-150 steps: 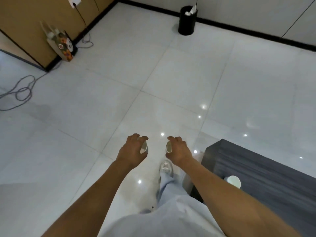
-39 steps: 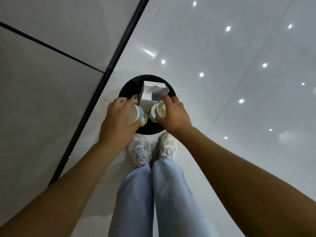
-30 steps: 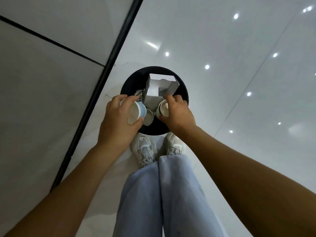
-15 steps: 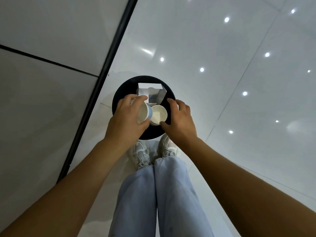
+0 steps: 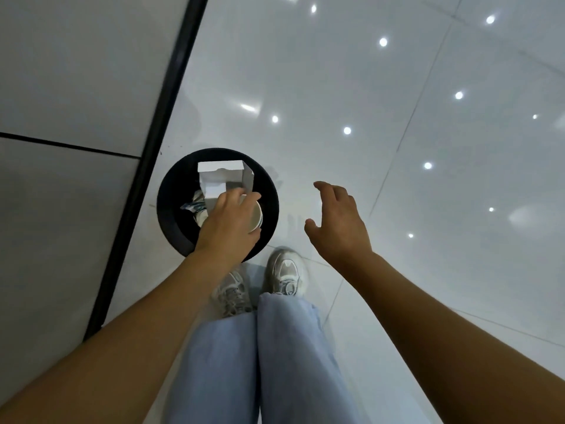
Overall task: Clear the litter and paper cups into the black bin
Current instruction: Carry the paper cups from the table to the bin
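Observation:
The round black bin [image 5: 171, 206] stands on the floor just ahead of my feet, seen from above. Inside it are an open white carton [image 5: 221, 179] and crumpled wrappers [image 5: 192, 205]. My left hand [image 5: 227, 224] is over the bin's mouth and grips a white paper cup [image 5: 256, 217] with a bluish rim, tilted on its side. My right hand [image 5: 337, 223] hovers to the right of the bin, fingers spread and holding nothing. The cup it held is out of sight.
A white wall with a black skirting strip [image 5: 146, 166] runs along the left, close behind the bin. Glossy white floor tiles [image 5: 397, 148] spread to the right. My legs in light blue jeans and pale trainers [image 5: 286, 276] stand right before the bin.
My right hand has let its cup drop into the bin and drawn away to the right, fingers spread. My left hand has moved further over the bin with its cup.

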A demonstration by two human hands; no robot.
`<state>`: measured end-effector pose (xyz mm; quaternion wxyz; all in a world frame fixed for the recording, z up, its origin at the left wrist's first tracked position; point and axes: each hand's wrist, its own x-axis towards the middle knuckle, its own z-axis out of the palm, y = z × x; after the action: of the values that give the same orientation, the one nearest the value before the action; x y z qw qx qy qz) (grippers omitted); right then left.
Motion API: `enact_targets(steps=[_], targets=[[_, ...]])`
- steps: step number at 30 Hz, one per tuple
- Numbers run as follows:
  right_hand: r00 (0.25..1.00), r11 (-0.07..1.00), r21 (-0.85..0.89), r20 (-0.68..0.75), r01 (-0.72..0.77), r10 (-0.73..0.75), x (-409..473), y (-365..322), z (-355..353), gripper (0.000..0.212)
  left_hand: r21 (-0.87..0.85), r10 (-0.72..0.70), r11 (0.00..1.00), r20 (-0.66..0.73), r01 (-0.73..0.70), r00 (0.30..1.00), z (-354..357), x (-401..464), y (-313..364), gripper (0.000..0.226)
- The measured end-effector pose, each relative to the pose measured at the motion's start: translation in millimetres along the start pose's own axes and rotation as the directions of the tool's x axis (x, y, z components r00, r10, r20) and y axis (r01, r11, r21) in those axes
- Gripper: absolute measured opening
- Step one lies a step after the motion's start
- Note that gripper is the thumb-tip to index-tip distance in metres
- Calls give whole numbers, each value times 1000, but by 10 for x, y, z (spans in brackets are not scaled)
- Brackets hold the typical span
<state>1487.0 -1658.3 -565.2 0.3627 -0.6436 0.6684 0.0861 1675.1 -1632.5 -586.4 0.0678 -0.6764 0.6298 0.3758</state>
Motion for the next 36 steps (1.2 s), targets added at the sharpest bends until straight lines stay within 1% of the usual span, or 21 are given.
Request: enact_targets(steps=[4, 8, 12, 16, 19, 21, 23, 28, 32, 36], targets=[[1000, 1000, 32, 7, 1, -1, 5, 108, 55, 65, 47, -43, 998, 68, 40, 997, 190, 66, -65, 62], [1000, 999, 47, 18, 19, -20, -26, 99, 75, 64, 79, -22, 997, 47, 18, 999, 233, 13, -91, 70], [999, 998, 48, 45, 29, -31, -173, -28, -63, 61, 146, 7, 989, 11, -8, 1000, 68, -197, -20, 60], [996, 999, 35, 78, 39, -42, -492, -203, -383, 57, 181, 2, 983, 51, -11, 999, -283, -535, 193, 51], [994, 999, 29, 106, 28, -31, -891, -324, -786, 56, 190, 4, 982, 67, -17, 998, -693, -920, 503, 48], [994, 1000, 15, 111, 17, -19, -1210, -401, -1136, 56, 177, 33, 983, 50, -41, 998, -1017, -1210, 780, 47], [996, 1000, 5, 89, 2, -2, -1540, -478, -1508, 55, 178, 65, 981, 45, -72, 997, -1352, -1485, 1071, 47], [999, 999, 10, 19, -36, 36, -2332, -584, -2368, 55, 269, 196, 943, 37, -199, 980, -2062, -1998, 1848, 49], [992, 994, 23, -49, -111, 112, -2846, -485, -2899, 55, 292, 280, 915, 35, -278, 959, -2436, -2279, 2486, 48], [978, 983, 50, -109, -174, 179, -3191, -193, -3343, 55, 345, 360, 863, 95, -370, 928, -2607, -2434, 3141, 48]])
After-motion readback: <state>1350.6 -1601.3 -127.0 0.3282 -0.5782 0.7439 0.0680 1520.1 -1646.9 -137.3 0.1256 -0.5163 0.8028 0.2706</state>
